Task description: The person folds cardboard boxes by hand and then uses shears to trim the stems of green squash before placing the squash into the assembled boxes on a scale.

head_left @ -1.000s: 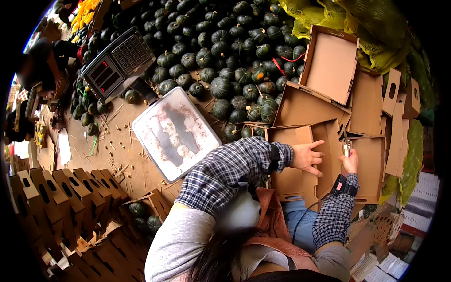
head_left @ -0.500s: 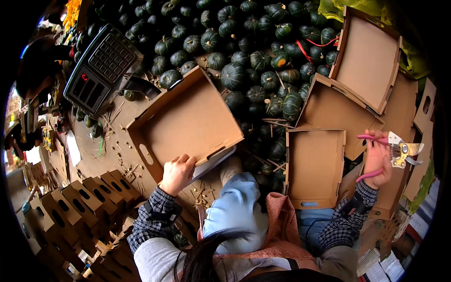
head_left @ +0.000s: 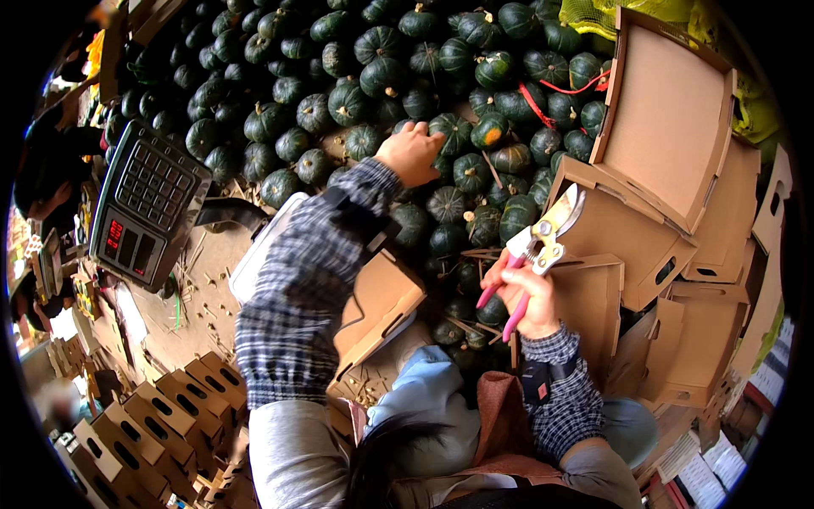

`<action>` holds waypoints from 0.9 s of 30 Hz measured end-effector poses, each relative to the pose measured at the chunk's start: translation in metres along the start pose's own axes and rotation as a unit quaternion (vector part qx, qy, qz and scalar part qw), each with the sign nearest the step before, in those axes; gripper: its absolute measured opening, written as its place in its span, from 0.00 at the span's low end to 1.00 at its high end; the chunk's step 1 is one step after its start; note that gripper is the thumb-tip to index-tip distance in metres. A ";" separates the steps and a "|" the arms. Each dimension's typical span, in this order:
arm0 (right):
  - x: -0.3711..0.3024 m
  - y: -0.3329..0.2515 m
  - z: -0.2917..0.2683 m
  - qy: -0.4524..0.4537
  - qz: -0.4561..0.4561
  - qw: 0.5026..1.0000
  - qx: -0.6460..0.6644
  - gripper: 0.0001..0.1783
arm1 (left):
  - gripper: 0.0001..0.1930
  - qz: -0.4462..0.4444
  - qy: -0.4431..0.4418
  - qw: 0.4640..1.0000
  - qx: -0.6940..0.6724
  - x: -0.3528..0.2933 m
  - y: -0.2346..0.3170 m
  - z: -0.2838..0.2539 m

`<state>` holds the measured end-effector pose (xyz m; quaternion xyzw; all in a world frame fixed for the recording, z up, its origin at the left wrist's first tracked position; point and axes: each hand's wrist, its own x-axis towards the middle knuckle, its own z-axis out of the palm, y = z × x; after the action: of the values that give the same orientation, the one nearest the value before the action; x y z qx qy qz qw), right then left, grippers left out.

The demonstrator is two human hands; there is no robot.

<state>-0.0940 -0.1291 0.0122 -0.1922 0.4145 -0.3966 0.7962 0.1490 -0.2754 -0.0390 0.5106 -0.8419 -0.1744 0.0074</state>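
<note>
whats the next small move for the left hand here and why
Probably close the left hand around the dark green squash under its fingertips and lift it. The hand rests on the pile, while the right hand holds pink-handled pruning shears raised.

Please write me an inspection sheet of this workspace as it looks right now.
Surface: brown cardboard-covered floor strewn with small cut stems.
Job's things: heap of dark green round squashes; pink-handled pruning shears; open brown cardboard box by the knees.
Clutter: empty brown cardboard boxes at right; folded cardboard boxes lower left; yellow-green mesh sacks at top.
Grippers: left hand reaches onto a squash in the heap; right hand grips the shears, blades up.
Cables: red strap lying across the squashes; no cables seen.
Surroundings: grey electronic scale with keypad at left; another person's sleeve at far left.
</note>
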 end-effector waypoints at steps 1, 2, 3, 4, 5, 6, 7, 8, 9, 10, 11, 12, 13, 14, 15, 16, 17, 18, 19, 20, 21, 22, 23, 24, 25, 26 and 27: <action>0.001 0.006 0.000 -0.009 0.017 1.000 0.005 0.12 | 0.33 -0.029 -0.019 0.999 0.035 0.033 -0.007 0.018; -0.002 0.009 0.000 -0.013 0.023 1.000 0.006 0.13 | 0.35 -0.026 -0.002 1.000 0.018 0.061 -0.014 0.038; -0.002 0.016 -0.001 -0.022 0.035 0.999 0.005 0.15 | 0.38 -0.031 0.015 0.999 0.000 0.074 -0.022 0.056; -0.007 0.019 -0.008 -0.014 0.047 0.998 -0.027 0.17 | 0.41 -0.082 -0.049 0.995 -0.005 0.087 -0.012 0.063; -0.009 0.018 -0.013 -0.008 0.060 0.996 -0.059 0.18 | 0.44 -0.118 -0.036 0.992 0.032 0.093 -0.003 0.071; -0.008 0.011 -0.018 -0.004 0.072 0.990 -0.119 0.21 | 0.45 -0.140 -0.064 0.987 0.036 0.104 -0.001 0.073; -0.008 0.006 -0.028 -0.010 0.104 0.986 -0.132 0.22 | 0.45 -0.150 -0.098 0.983 0.041 0.113 0.011 0.068; -0.004 0.005 -0.032 -0.002 0.122 0.983 -0.137 0.23 | 0.46 -0.162 -0.097 0.981 0.035 0.118 0.011 0.067; -0.002 0.005 -0.036 0.005 0.141 0.980 -0.141 0.23 | 0.46 -0.163 -0.107 0.980 0.034 0.121 0.011 0.067; 0.003 0.008 -0.038 0.013 0.133 0.981 -0.140 0.25 | 0.45 -0.148 -0.102 0.982 0.062 0.121 0.008 0.069; 0.006 0.010 -0.037 0.033 0.135 0.981 -0.139 0.25 | 0.45 -0.134 -0.097 0.982 0.091 0.120 0.006 0.070; 0.009 0.011 -0.036 0.052 0.136 0.980 -0.137 0.25 | 0.45 -0.123 -0.071 0.981 0.130 0.119 0.007 0.072; 0.011 0.013 -0.036 0.070 0.138 0.979 -0.135 0.25 | 0.45 -0.112 -0.046 0.978 0.170 0.115 0.011 0.073; 0.012 0.012 -0.036 0.078 0.133 0.979 -0.134 0.27 | 0.45 -0.093 -0.026 0.980 0.176 0.111 0.011 0.072; 0.009 0.011 -0.036 0.042 0.122 0.982 -0.135 0.27 | 0.45 -0.111 -0.018 0.987 0.117 0.104 0.011 0.071; 0.006 0.006 -0.038 0.007 0.108 0.985 -0.137 0.28 | 0.45 -0.128 -0.008 0.990 0.058 0.098 0.013 0.061; 0.001 0.002 -0.038 -0.031 0.095 0.986 -0.137 0.29 | 0.45 -0.145 0.002 0.989 0.000 0.087 0.010 0.054; 0.000 -0.003 -0.040 -0.064 0.067 0.982 -0.163 0.30 | 0.46 -0.143 0.067 0.977 -0.143 0.073 0.000 0.046; -0.002 -0.011 -0.024 -0.067 0.027 0.978 -0.196 0.31 | 0.42 -0.065 0.094 0.922 -0.369 0.051 -0.023 0.037; -0.002 -0.018 -0.028 -0.060 -0.030 0.950 -0.306 0.31 | 0.39 -0.059 0.029 0.786 -0.614 0.035 -0.017 0.019; -0.002 -0.023 -0.031 -0.051 -0.089 0.907 -0.409 0.31 | 0.35 -0.051 -0.037 0.588 -0.806 0.016 -0.004 -0.003; -0.004 -0.026 -0.019 -0.024 -0.125 0.911 -0.393 0.31 | 0.33 -0.071 -0.068 0.493 -0.865 -0.010 0.002 -0.019; -0.005 -0.031 -0.008 -0.004 -0.137 0.909 -0.393 0.29 | 0.32 -0.087 -0.100 0.387 -0.913 -0.029 0.007 -0.027; -0.005 -0.034 -0.002 -0.004 -0.144 0.900 -0.411 0.29 | 0.33 -0.088 -0.093 0.388 -0.913 -0.043 0.011 -0.029; -0.007 -0.036 0.002 -0.011 -0.151 0.891 -0.429 0.29 | 0.33 -0.129 -0.043 0.390 -0.911 -0.065 0.011 -0.027; -0.005 -0.032 0.001 -0.023 -0.218 0.877 -0.427 0.29 | 0.32 -0.144 -0.005 0.411 -0.900 -0.081 0.014 -0.023; -0.009 -0.034 0.004 -0.028 -0.205 0.881 -0.425 0.29 | 0.32 -0.159 0.031 0.431 -0.888 -0.100 0.017 -0.019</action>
<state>-0.1098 -0.1423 0.0407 -0.6038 0.4726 -0.3306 0.5503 0.1861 -0.1873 0.0009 0.3525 -0.1263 -0.8079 0.4550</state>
